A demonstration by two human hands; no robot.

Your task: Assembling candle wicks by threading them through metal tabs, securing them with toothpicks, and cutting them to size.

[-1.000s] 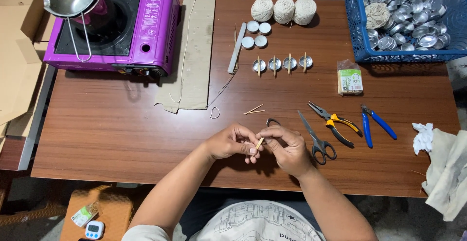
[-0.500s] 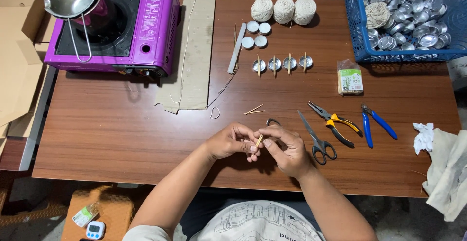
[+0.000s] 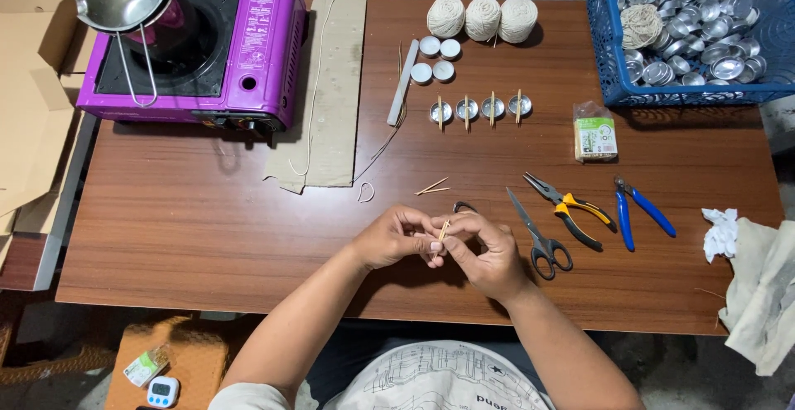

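My two hands meet over the wooden table (image 3: 207, 228), near its front edge.

The purple gas stove (image 3: 190, 45) stands far left, the scissors (image 3: 534, 232) lie just right. My left hand (image 3: 393, 238) and right hand (image 3: 489, 253) are both closed in a pinch on one small wooden stick (image 3: 443, 231), each at one side so it stays steady, raised a little above the table.

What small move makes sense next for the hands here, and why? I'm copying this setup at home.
Probably lay the small wooden stick, pinched between the left hand and right hand, across a tin cup. Four cups on the table already carry a stick across the rim, and the basket holds more cups.
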